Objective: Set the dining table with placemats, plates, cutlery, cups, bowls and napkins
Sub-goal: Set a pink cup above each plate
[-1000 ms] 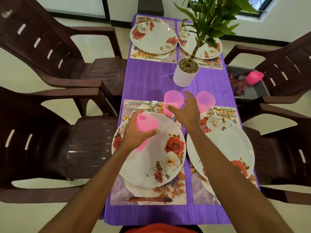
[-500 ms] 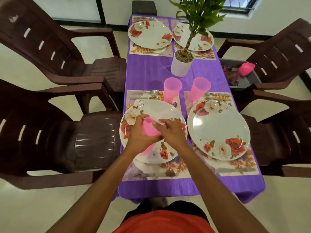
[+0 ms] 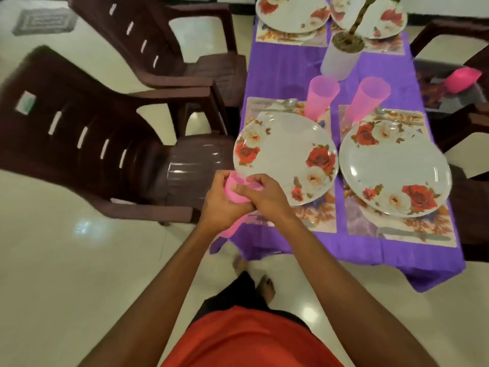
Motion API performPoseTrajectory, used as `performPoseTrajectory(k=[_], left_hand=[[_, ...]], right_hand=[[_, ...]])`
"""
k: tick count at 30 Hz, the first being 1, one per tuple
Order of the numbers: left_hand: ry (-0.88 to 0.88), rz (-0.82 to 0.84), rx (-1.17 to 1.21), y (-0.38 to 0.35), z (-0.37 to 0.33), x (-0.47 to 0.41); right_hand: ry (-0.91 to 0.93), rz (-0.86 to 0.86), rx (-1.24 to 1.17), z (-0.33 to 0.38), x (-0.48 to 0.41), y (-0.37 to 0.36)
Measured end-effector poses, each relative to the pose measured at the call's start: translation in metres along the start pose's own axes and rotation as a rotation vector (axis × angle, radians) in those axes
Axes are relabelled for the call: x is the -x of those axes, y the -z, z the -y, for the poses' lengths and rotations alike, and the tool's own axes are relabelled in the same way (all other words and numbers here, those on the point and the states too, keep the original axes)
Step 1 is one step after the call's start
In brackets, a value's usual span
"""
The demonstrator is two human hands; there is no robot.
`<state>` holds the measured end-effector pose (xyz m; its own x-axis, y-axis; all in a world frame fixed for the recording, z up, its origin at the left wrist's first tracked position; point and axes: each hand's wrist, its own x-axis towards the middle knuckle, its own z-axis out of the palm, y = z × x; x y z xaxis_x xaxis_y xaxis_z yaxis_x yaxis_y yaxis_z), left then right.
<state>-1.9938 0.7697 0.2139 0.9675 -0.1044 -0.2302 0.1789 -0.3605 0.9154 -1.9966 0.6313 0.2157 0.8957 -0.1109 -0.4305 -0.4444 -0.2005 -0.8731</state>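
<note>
- The left hand (image 3: 225, 201) is wrapped round the held pink cup (image 3: 234, 190), and the right hand (image 3: 266, 193) is pressed against it with its fingertips pinching the cup's upper rim. The hands are together, both clamped on the cup.
- Half a second ago the hands and cup were over the middle of the near-left plate (image 3: 283, 149). Now they are off its near edge, at the table's near-left corner. The cup's lower end (image 3: 229, 230) sticks out below the left hand, past the cloth's edge.
- Whether this is one cup or several nested ones cannot be told.
- Bare floor (image 3: 79, 274) lies to the left of and below the hands. The near brown chair (image 3: 105, 139) stands close to the table's left edge, with its seat just beside the hands.
- The purple tablecloth (image 3: 280, 75) hangs over the near end of the table.
- Two standing pink cups (image 3: 321, 98) (image 3: 366, 102) are just beyond the near plates. The near-right plate (image 3: 394, 165) lies on its placemat (image 3: 434, 234), with a knife (image 3: 415, 236) on the placemat's near edge.
- A spoon (image 3: 288, 102) lies beyond the near-left plate.
- A white plant pot (image 3: 341, 60) stands mid-table, and a pink bowl (image 3: 463, 79) sits off to the right.
</note>
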Motion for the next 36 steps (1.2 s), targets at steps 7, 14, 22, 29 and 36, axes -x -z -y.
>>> performPoseTrajectory(k=[7, 14, 22, 29, 36], left_hand=[[-0.026, -0.139, -0.068, 0.098, 0.03, 0.031], [-0.038, -0.26, -0.182, 0.267, 0.1, 0.058], [0.087, -0.411, -0.138, 0.478, 0.183, 0.099], [0.187, -0.641, -0.028, 0.598, 0.215, 0.066], [0.227, -0.611, -0.013, 0.694, 0.23, -0.065]], right_hand=[[0.034, 0.01, -0.024, 0.035, 0.022, -0.105], [0.018, 0.076, -0.209, 0.11, 0.016, -0.241], [0.066, 0.116, -0.344, 0.181, 0.003, -0.451], [0.423, 0.162, -0.005, 0.233, -0.056, -0.565], [0.544, 0.104, 0.276, 0.282, -0.178, -0.634]])
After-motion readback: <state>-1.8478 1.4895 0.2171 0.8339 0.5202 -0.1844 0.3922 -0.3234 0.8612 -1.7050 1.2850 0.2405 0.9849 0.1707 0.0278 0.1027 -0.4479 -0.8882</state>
